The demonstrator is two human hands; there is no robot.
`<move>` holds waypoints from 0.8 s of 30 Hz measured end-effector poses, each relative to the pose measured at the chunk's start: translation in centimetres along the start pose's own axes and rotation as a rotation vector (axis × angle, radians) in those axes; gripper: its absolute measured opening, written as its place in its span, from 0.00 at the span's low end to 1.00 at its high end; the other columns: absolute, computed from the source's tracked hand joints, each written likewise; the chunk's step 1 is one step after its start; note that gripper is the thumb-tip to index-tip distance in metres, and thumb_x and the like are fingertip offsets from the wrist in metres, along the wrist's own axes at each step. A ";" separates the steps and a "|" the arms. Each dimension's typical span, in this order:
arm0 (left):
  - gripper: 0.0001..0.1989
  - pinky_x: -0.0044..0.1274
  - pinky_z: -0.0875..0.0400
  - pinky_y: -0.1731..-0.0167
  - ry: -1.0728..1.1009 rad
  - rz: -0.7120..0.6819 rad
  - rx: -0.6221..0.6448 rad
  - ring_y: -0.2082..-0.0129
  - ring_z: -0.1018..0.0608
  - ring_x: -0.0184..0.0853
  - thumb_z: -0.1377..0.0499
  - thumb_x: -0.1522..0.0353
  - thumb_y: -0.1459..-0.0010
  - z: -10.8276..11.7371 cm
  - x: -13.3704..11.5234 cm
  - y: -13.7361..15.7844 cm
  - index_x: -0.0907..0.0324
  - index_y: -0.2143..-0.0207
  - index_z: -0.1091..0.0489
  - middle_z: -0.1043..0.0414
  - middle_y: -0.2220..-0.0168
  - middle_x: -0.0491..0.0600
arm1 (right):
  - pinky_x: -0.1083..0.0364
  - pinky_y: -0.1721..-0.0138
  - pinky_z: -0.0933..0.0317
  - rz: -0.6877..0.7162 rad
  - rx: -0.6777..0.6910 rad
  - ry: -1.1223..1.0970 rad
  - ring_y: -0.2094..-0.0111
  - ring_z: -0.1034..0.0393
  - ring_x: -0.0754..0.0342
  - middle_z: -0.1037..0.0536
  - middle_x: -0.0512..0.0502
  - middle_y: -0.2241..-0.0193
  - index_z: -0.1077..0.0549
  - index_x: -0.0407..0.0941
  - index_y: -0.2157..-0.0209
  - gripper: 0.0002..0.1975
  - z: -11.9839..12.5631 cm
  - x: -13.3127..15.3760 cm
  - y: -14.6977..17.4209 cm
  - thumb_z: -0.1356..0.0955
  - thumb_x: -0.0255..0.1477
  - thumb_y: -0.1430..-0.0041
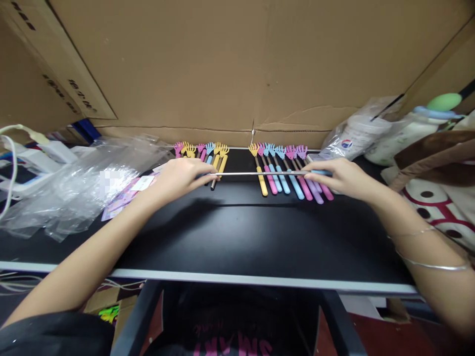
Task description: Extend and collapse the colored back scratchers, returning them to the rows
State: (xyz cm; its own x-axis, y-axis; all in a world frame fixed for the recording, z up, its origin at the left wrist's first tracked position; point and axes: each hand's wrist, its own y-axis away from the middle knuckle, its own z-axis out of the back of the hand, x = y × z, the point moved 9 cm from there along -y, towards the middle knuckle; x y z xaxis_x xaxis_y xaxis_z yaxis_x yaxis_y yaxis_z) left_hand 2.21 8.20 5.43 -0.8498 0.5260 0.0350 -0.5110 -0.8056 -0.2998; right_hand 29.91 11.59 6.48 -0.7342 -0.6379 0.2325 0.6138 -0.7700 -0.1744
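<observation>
Between my two hands a blue back scratcher [256,173] is stretched level above the black desk, its thin metal rod extended. My left hand [185,175] is closed round one end, mostly covering it. At the other end, my right hand [339,177] grips the blue handle. Behind my right hand lies a row of back scratchers [279,173] with yellow, pink, blue and purple handles, their claws toward the cardboard. A second group of back scratchers [218,160], in yellow, pink and blue, lies behind my left hand, which partly hides it.
Clear plastic bags [81,183] and a pink-purple packet [126,195] lie on the left, near white cables. A cardboard wall [222,64] rises behind the desk [237,242]. On the right stand a bagged white cup [359,136], a bottle [411,133] and a plush bag [434,198].
</observation>
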 end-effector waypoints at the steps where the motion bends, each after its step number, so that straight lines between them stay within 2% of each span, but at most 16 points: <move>1: 0.24 0.23 0.36 0.67 0.008 -0.012 -0.003 0.60 0.21 0.38 0.56 0.54 0.32 -0.1 -0.6 0.0 0.54 0.58 0.23 0.20 0.60 0.49 | 0.55 0.70 0.41 -0.021 -0.006 0.047 0.72 0.27 0.51 0.19 0.45 0.72 0.22 0.47 0.59 0.23 -0.5 0.5 -0.1 0.40 0.48 0.37; 2: 0.23 0.23 0.36 0.67 0.014 -0.022 -0.008 0.61 0.21 0.37 0.55 0.55 0.31 -0.1 -1.2 -0.1 0.54 0.58 0.23 0.20 0.61 0.49 | 0.55 0.71 0.43 -0.026 -0.029 0.091 0.73 0.28 0.52 0.19 0.46 0.73 0.22 0.48 0.59 0.22 -0.8 1.1 -0.2 0.40 0.47 0.36; 7: 0.22 0.23 0.38 0.71 0.007 -0.064 -0.078 0.61 0.21 0.35 0.55 0.57 0.31 0.0 -4.0 0.1 0.54 0.60 0.23 0.20 0.63 0.48 | 0.56 0.70 0.44 0.063 -0.153 0.170 0.66 0.24 0.51 0.17 0.47 0.65 0.22 0.50 0.61 0.19 -2.3 5.4 -0.1 0.41 0.42 0.33; 11: 0.21 0.23 0.40 0.72 -0.009 -0.099 -0.105 0.62 0.21 0.34 0.54 0.58 0.30 -0.2 -4.9 0.2 0.54 0.61 0.23 0.20 0.64 0.47 | 0.56 0.72 0.45 0.071 -0.176 0.215 0.68 0.24 0.52 0.17 0.47 0.67 0.23 0.49 0.60 0.17 -3.0 6.4 -0.1 0.40 0.40 0.33; 17: 0.20 0.24 0.39 0.72 -0.062 -0.104 -0.092 0.58 0.23 0.36 0.54 0.57 0.31 0.2 -4.0 0.2 0.53 0.55 0.25 0.21 0.61 0.48 | 0.56 0.72 0.47 0.109 -0.177 0.299 0.67 0.24 0.50 0.17 0.46 0.65 0.24 0.49 0.58 0.18 -2.1 6.1 0.0 0.42 0.40 0.32; 24: 0.21 0.25 0.37 0.67 -0.119 0.020 -0.167 0.56 0.24 0.39 0.52 0.52 0.34 2.0 -0.5 0.6 0.52 0.54 0.25 0.24 0.56 0.51 | 0.56 0.72 0.45 0.020 -0.125 0.199 0.74 0.29 0.52 0.19 0.47 0.69 0.25 0.50 0.57 0.22 -0.3 2.3 0.5 0.42 0.48 0.35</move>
State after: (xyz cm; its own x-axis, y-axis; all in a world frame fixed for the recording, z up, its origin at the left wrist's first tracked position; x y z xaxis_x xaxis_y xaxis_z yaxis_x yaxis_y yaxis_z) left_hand 2.08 6.95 7.12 -0.8740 0.4662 0.1370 -0.4736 -0.7542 -0.4548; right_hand 28.47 9.72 6.67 -0.7729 -0.6335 0.0365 0.5969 -0.7454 -0.2968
